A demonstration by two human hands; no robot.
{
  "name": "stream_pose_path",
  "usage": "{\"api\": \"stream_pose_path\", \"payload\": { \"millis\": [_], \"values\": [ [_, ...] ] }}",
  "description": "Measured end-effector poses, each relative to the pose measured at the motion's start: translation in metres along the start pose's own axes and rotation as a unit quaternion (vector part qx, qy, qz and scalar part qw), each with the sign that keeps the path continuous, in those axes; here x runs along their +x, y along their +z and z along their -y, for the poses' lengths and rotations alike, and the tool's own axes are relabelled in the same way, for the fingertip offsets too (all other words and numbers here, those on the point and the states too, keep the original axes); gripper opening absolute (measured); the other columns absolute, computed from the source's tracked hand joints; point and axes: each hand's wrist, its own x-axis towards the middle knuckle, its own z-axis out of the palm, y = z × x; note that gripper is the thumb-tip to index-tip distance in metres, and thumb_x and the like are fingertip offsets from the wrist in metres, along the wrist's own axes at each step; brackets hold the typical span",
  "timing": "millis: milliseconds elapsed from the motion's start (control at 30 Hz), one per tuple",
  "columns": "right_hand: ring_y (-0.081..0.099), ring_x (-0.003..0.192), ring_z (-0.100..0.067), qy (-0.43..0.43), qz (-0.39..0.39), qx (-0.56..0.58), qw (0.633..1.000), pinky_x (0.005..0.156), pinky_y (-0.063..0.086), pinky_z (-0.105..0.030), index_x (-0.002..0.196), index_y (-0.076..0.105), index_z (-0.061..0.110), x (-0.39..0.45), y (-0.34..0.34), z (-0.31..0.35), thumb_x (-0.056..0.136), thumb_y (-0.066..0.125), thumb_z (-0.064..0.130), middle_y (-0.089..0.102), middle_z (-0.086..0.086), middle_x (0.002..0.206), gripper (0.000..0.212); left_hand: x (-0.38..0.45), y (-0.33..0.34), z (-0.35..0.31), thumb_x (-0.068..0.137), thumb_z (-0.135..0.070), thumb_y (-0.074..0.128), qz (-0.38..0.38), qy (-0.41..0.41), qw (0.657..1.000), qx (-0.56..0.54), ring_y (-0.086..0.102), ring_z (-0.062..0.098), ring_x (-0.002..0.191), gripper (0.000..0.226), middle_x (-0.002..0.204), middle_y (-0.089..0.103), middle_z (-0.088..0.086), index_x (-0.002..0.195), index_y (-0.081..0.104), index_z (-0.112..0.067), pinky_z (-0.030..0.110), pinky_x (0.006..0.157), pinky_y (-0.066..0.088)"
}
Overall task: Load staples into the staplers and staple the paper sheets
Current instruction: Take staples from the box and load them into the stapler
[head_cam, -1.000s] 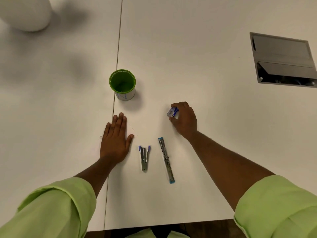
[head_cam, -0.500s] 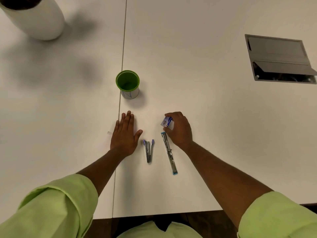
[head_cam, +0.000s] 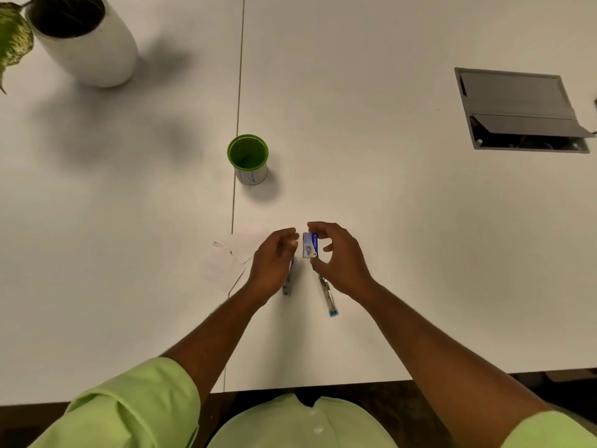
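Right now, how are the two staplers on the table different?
The left stapler is mostly hidden under the left hand, while the right stapler shows more, poking out below the right hand. The right stapler ends in a bright blue tip nearer the person; the left stapler's near end looks plain grey. Both are slim, metal, and lie flat on the white table, pointing roughly the same way.

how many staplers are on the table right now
2. One stapler lies mostly hidden under the left hand; the other stapler, opened out long, lies below the right hand, which holds the staple box. No others show.
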Motion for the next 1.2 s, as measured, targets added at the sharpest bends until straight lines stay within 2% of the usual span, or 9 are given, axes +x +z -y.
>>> {"api": "stream_pose_path", "payload": {
  "millis": [100,233,333,433,533,633,833,1100,1200],
  "values": [
    [0.060,0.117,-0.021,-0.014,0.039,0.025,0.999,0.095,0.055,-0.040,0.134,0.059,0.011,-0.008,-0.007,0.013,0.076,0.078,-0.002,0.064,-0.004,0.128,0.062,-0.009,0.000,-0.013,0.099,-0.022,0.063,0.060,-0.065,0.983,-0.164,0.074,0.024,0.103,0.028,0.110,0.076,0.006,0.127,0.061,-0.021,0.031,0.083,0.060],
    [0.060,0.116,-0.020,-0.024,0.062,0.047,0.997,0.095,0.056,-0.037,0.134,0.060,0.012,-0.013,-0.014,0.021,0.079,0.075,-0.004,0.065,-0.003,0.129,0.059,-0.017,-0.004,-0.021,0.096,-0.012,0.066,0.083,-0.068,0.966,-0.234,0.076,0.031,0.094,0.025,0.102,0.077,0.014,0.120,0.062,-0.014,0.036,0.076,0.062],
    [0.064,0.113,-0.013,-0.027,0.009,0.096,0.995,0.086,0.058,-0.028,0.132,0.062,0.016,-0.018,-0.014,0.022,0.085,0.076,0.003,0.064,0.003,0.128,0.051,-0.018,-0.005,-0.022,0.096,-0.007,0.064,0.060,-0.086,0.950,-0.296,0.075,0.034,0.095,0.028,0.106,0.075,0.021,0.123,0.058,-0.005,0.038,0.081,0.063],
    [0.069,0.103,-0.009,0.038,-0.055,0.159,0.985,0.078,0.058,-0.025,0.121,0.067,0.018,-0.026,-0.006,0.022,0.087,0.077,0.014,0.067,0.006,0.122,0.036,-0.020,-0.004,-0.025,0.095,-0.003,0.064,0.029,-0.111,0.924,-0.364,0.075,0.037,0.093,0.024,0.110,0.073,0.024,0.118,0.056,-0.003,0.035,0.077,0.063],
    [0.072,0.094,-0.015,0.135,-0.079,0.222,0.962,0.078,0.062,-0.034,0.112,0.071,0.016,-0.034,0.004,0.022,0.089,0.075,0.015,0.073,0.006,0.110,0.023,-0.023,-0.001,-0.025,0.094,-0.003,0.065,0.008,-0.101,0.931,-0.351,0.075,0.034,0.095,0.019,0.109,0.073,0.022,0.110,0.056,-0.004,0.031,0.076,0.062],
    [0.074,0.091,-0.024,0.170,-0.090,0.286,0.939,0.070,0.060,-0.027,0.113,0.071,0.013,-0.040,0.010,0.025,0.091,0.074,0.016,0.075,0.003,0.109,0.022,-0.026,0.000,-0.023,0.093,-0.004,0.066,-0.007,-0.088,0.944,-0.316,0.076,0.031,0.096,0.019,0.110,0.073,0.020,0.109,0.057,-0.004,0.031,0.078,0.062],
    [0.074,0.092,-0.018,0.178,-0.095,0.266,0.943,0.083,0.059,-0.030,0.111,0.072,0.014,-0.042,0.012,0.029,0.084,0.081,0.014,0.076,0.004,0.109,0.029,-0.031,0.004,-0.022,0.096,-0.008,0.064,-0.040,-0.090,0.958,-0.269,0.075,0.027,0.097,0.028,0.110,0.073,0.022,0.120,0.058,0.007,0.027,0.079,0.062],
    [0.073,0.083,-0.013,0.181,-0.082,0.284,0.938,0.073,0.055,-0.021,0.107,0.077,0.015,-0.037,0.003,0.023,0.083,0.077,0.001,0.079,-0.001,0.096,0.028,-0.032,0.007,-0.026,0.100,-0.006,0.059,-0.066,-0.098,0.957,-0.265,0.076,0.025,0.090,0.014,0.105,0.073,0.021,0.109,0.058,0.004,0.031,0.081,0.063],
    [0.075,0.090,-0.015,0.183,-0.070,0.282,0.939,0.085,0.060,-0.033,0.104,0.078,0.015,-0.035,0.000,0.018,0.081,0.073,-0.007,0.079,0.000,0.097,0.032,-0.032,0.007,-0.027,0.097,-0.004,0.061,-0.062,-0.111,0.956,-0.263,0.076,0.031,0.091,0.010,0.107,0.072,0.026,0.104,0.055,0.000,0.039,0.085,0.062]
  ]
}}
